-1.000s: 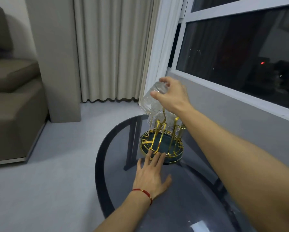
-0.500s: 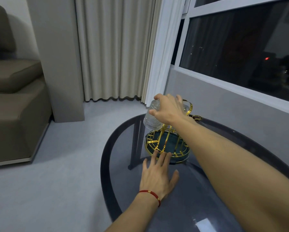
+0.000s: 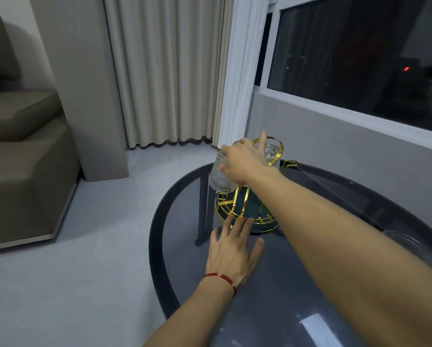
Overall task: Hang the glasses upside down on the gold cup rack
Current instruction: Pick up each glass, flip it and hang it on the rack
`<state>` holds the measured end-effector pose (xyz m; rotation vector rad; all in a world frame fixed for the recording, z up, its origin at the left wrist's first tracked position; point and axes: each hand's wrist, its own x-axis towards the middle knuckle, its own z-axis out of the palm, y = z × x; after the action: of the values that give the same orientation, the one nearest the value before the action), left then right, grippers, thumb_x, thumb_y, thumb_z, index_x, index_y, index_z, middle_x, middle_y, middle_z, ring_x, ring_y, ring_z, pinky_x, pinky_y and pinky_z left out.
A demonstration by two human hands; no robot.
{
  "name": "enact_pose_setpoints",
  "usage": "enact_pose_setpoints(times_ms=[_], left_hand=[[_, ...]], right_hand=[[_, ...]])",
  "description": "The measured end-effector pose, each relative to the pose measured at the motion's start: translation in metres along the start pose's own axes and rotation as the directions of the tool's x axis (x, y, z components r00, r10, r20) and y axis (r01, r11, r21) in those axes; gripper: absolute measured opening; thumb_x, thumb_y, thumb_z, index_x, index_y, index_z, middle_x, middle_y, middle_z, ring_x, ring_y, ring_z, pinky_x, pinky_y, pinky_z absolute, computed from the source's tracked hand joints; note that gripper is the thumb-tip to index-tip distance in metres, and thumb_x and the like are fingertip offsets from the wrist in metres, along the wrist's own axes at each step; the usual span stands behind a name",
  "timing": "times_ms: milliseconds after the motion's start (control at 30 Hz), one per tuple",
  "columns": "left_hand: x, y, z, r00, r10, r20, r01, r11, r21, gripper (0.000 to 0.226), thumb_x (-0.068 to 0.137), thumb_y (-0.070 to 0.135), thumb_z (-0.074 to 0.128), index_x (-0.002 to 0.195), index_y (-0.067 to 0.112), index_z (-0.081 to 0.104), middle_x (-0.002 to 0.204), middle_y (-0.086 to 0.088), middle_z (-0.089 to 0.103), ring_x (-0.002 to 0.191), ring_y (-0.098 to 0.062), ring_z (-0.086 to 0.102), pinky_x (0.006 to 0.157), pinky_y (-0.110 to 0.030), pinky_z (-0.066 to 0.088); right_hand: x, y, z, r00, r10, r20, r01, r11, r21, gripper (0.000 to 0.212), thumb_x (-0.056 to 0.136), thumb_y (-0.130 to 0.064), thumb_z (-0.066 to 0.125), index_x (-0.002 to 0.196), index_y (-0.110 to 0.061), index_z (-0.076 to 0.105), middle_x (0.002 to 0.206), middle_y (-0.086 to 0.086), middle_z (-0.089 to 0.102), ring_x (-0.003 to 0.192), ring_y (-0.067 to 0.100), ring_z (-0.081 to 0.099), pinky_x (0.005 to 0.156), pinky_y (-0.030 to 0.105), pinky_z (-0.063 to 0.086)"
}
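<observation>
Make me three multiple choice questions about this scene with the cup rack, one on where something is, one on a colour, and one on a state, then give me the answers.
1. Where does the left hand lie?
A. flat on the glass table, just in front of the rack's base
B. on the sofa
C. on the curtain

2. What colour is the band on the left wrist?
A. blue
B. red
C. white

3. How does the ribbed glass under the right hand stand?
A. upright and full
B. lying on the floor
C. upside down, mouth toward the rack's base

Answers: 1 A, the palm is spread on the table, fingertips near the gold cup rack. 2 B, the wristband is red. 3 C, its wide rim points down and the hand covers its upper end.
</observation>
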<state>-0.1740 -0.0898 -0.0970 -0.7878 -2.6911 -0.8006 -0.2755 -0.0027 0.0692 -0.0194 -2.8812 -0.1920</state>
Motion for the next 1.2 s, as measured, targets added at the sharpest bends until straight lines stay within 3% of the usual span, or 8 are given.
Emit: enact_pose_setpoints(times_ms=[200, 400, 600, 700, 867, 1000, 1100, 1200], left_hand=[[0.0, -0.001, -0.003, 0.999, 0.03, -0.011, -0.03, 0.998, 0.058, 0.05, 0.103, 0.054, 0.036, 0.147, 0.03, 0.044, 0.153, 0.009, 0.044, 0.149, -0.018, 0.023, 0.111, -0.05, 0.033], [-0.002, 0.005, -0.002, 0.996, -0.013, 0.084, 0.003, 0.993, 0.122, 0.06, 0.102, 0.055, 0.034, 0.156, 0.03, 0.032, 0.167, 0.002, 0.027, 0.156, -0.02, 0.012, 0.12, -0.057, 0.026], [-0.018, 0.035, -0.006, 0.997, 0.048, 0.068, -0.052, 0.997, 0.058, 0.065, 0.098, 0.049, 0.052, 0.157, 0.027, 0.035, 0.168, 0.0, 0.028, 0.155, -0.022, 0.017, 0.12, -0.056, 0.028], [-0.023, 0.081, -0.008, 0.985, 0.166, 0.052, -0.161, 0.984, -0.076, 0.069, 0.094, 0.041, 0.064, 0.156, 0.024, 0.037, 0.164, -0.004, 0.035, 0.151, -0.026, 0.026, 0.119, -0.054, 0.032], [-0.037, 0.174, 0.007, 0.945, 0.323, 0.048, -0.286, 0.89, -0.356, 0.071, 0.089, 0.031, 0.072, 0.152, 0.017, 0.041, 0.151, -0.007, 0.048, 0.14, -0.021, 0.041, 0.118, -0.036, 0.033], [-0.049, 0.221, 0.026, 0.937, 0.312, 0.155, -0.191, 0.832, -0.521, 0.076, 0.087, 0.034, 0.072, 0.153, 0.022, 0.037, 0.15, 0.0, 0.048, 0.134, -0.014, 0.046, 0.113, -0.036, 0.041], [-0.054, 0.24, 0.035, 0.935, 0.262, 0.241, -0.062, 0.786, -0.616, 0.078, 0.084, 0.034, 0.075, 0.152, 0.025, 0.038, 0.148, 0.005, 0.049, 0.126, -0.003, 0.051, 0.106, -0.035, 0.049], [-0.057, 0.249, 0.041, 0.917, 0.275, 0.29, -0.013, 0.745, -0.666, 0.079, 0.081, 0.035, 0.076, 0.149, 0.035, 0.036, 0.135, 0.021, 0.05, 0.109, 0.017, 0.053, 0.088, -0.012, 0.049]], right_hand=[[-0.094, 0.018, -0.002, 0.953, -0.025, -0.303, 0.114, 0.953, 0.28, 0.046, 0.096, -0.029, 0.054, 0.14, -0.023, 0.059, 0.142, 0.005, 0.059, 0.143, 0.025, 0.044, 0.127, 0.062, 0.003], [-0.231, 0.059, 0.013, 0.969, 0.132, -0.206, -0.023, 0.887, 0.461, 0.041, 0.089, -0.022, 0.061, 0.13, -0.023, 0.065, 0.131, -0.002, 0.063, 0.13, 0.021, 0.052, 0.115, 0.04, 0.026], [-0.328, 0.106, 0.019, 0.943, 0.317, -0.103, -0.194, 0.773, 0.604, 0.038, 0.091, -0.015, 0.061, 0.128, -0.021, 0.068, 0.127, -0.005, 0.064, 0.121, 0.017, 0.057, 0.109, 0.038, 0.044], [-0.343, 0.132, 0.005, 0.844, 0.511, -0.163, -0.285, 0.685, 0.671, 0.033, 0.088, -0.005, 0.064, 0.117, -0.015, 0.075, 0.119, 0.001, 0.071, 0.113, 0.02, 0.066, 0.102, 0.031, 0.048], [-0.37, 0.17, -0.003, 0.551, 0.792, -0.264, -0.376, 0.518, 0.768, 0.031, 0.083, -0.003, 0.062, 0.108, -0.019, 0.07, 0.115, 0.004, 0.066, 0.101, 0.024, 0.065, 0.092, 0.042, 0.052], [-0.386, 0.196, 0.009, 0.35, 0.937, -0.024, -0.443, 0.188, 0.876, 0.035, 0.094, -0.022, 0.054, 0.128, -0.016, 0.056, 0.127, 0.007, 0.062, 0.113, 0.028, 0.062, 0.091, 0.038, 0.045], [-0.389, 0.202, 0.014, 0.427, 0.876, 0.225, -0.498, 0.02, 0.867, 0.047, 0.098, -0.039, 0.042, 0.138, -0.021, 0.058, 0.137, 0.004, 0.065, 0.126, 0.029, 0.06, 0.108, 0.047, 0.046], [-0.389, 0.198, 0.011, 0.449, 0.845, 0.291, -0.517, -0.021, 0.856, 0.05, 0.093, -0.046, 0.037, 0.127, -0.025, 0.067, 0.128, 0.003, 0.071, 0.121, 0.03, 0.065, 0.108, 0.056, 0.048]])
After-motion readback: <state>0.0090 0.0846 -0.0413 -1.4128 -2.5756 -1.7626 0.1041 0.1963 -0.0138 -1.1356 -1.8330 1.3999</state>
